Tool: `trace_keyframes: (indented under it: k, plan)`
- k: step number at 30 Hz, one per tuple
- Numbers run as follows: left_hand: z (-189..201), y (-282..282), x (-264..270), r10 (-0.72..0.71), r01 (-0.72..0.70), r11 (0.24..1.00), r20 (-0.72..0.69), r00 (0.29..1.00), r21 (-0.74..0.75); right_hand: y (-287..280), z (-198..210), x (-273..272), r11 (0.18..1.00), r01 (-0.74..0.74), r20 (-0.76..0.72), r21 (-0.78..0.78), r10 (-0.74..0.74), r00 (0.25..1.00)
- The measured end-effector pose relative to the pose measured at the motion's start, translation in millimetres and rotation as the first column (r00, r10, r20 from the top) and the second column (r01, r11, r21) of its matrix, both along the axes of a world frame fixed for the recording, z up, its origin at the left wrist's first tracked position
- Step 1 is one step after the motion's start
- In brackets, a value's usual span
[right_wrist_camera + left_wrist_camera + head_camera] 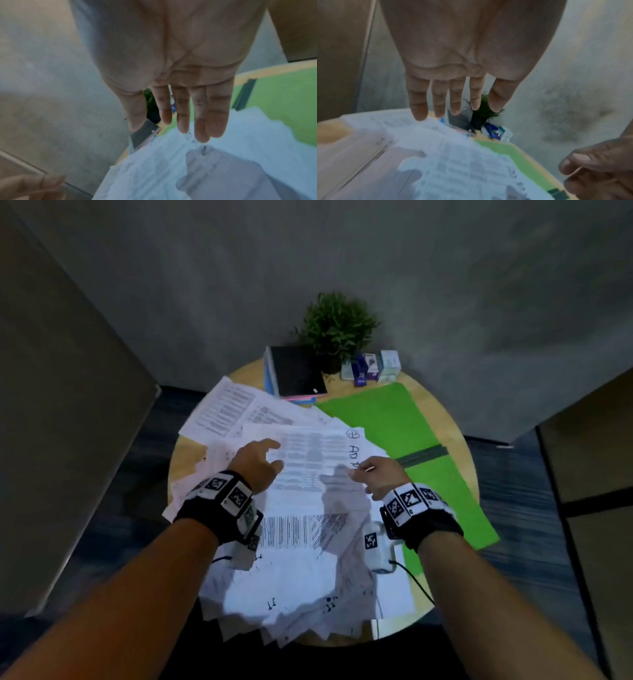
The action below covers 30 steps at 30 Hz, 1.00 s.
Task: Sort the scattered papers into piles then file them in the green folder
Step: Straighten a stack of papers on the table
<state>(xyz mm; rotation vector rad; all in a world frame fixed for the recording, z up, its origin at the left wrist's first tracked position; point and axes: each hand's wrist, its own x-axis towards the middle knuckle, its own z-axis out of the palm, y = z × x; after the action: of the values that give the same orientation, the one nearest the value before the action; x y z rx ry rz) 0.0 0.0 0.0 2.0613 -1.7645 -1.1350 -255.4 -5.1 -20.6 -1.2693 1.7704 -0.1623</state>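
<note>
So both hands hover with fingers spread, holding nothing: left hand (255, 465), right hand (378, 475). Papers (308, 542) cover the bench (455, 440), overlapping the open green folder (383, 419). I'd slide top sheets off singly.

Bare forearms, no sleeves. Black fabric wristband on left wrist (219, 505) carrying white blocks with black square-pattern markers. Matching black wristband on right wrist (419, 508); white camera box (376, 549) beneath, thin black cable (416, 578) trailing lower right.
</note>
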Motion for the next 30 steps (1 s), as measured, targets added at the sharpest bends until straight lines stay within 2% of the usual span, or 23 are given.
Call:
trace_keyframes:
  k: [2, 5, 8, 11, 12, 13, 14, 15, 16, 17, 18, 19, 21, 25, 30]
  plan:
    - [-27.5, 5.1, 1.4, -0.008, 0.006, 0.999, 0.054, 0.998, 0.043, 5.0, -23.6, 1.8, 1.0, -0.013, -0.083, 0.019, 0.014, 0.996]
    - [-75.5, 15.4, 2.1, -0.003, -0.004, 0.997, 0.084, 0.996, 0.083, 11.5, -65.7, 2.7, 0.998, 0.067, -0.154, 0.022, -0.063, 0.986]
    - [-104.4, 25.3, 0.0, 0.009, -0.03, 0.993, 0.176, 0.984, 0.117, 12.2, -96.1, 5.7, 0.991, 0.129, -0.222, -0.048, -0.136, 0.965]
    - [-121.5, 40.1, 1.5, 0.003, -0.026, 0.992, 0.178, 0.984, 0.127, 20.5, -109.4, 15.6, 0.973, 0.207, -0.235, -0.098, -0.225, 0.946]
    - [-126.2, 43.6, 3.0, -0.015, -0.004, 0.994, 0.177, 0.984, 0.106, 22.2, -112.3, 20.4, 0.964, 0.21, -0.162, -0.164, -0.236, 0.958]
    - [-128.8, 48.0, 4.5, -0.042, 0.021, 0.994, 0.19, 0.981, 0.112, 26.0, -110.7, 27.4, 0.946, 0.209, 0.022, -0.248, -0.21, 0.977]
    - [-132.2, 51.2, 5.7, -0.067, 0.041, 0.991, 0.21, 0.975, 0.126, 28.1, -116.8, 31.2, 0.923, 0.194, 0.125, -0.333, -0.161, 0.979]
    - [-135.7, 54.8, 5.7, -0.09, 0.056, 0.988, 0.238, 0.967, 0.143, 27.1, -124.2, 32.1, 0.931, 0.115, 0.164, -0.345, -0.061, 0.985]
    - [-137.8, 58.9, 4.8, -0.108, 0.07, 0.986, 0.262, 0.959, 0.149, 26.1, -118.2, 33.8, 0.958, 0.081, 0.014, -0.276, -0.08, 0.997]
    - [-137.4, 65.0, 2.7, -0.123, 0.081, 0.984, 0.274, 0.954, 0.161, 28.5, -117.4, 32.9, 0.968, 0.159, -0.13, -0.194, -0.186, 0.974]
    - [-137.3, 70.6, 0.4, -0.131, 0.087, 0.982, 0.272, 0.953, 0.167, 33.7, -113.7, 31.3, 0.958, 0.244, -0.304, -0.15, -0.279, 0.911]
    - [-136.8, 76.2, -1.5, -0.132, 0.088, 0.981, 0.262, 0.956, 0.175, 38.0, -108.0, 31.0, 0.948, 0.281, -0.337, -0.148, -0.315, 0.887]
    - [-135.0, 88.2, -4.0, -0.137, 0.09, 0.977, 0.243, 0.96, 0.193, 45.7, -106.6, 30.9, 0.939, 0.287, -0.258, -0.192, -0.33, 0.908]
    - [-131.6, 105.3, -4.3, -0.137, 0.104, 0.98, 0.199, 0.97, 0.171, 64.4, -102.5, 27.3, 0.942, 0.225, -0.206, -0.25, -0.279, 0.938]
    - [-130.5, 126.1, 3.2, -0.125, 0.122, 0.99, 0.039, 0.991, 0.068, 93.0, -93.0, 21.7, 0.872, 0.272, -0.034, -0.407, -0.312, 0.95]
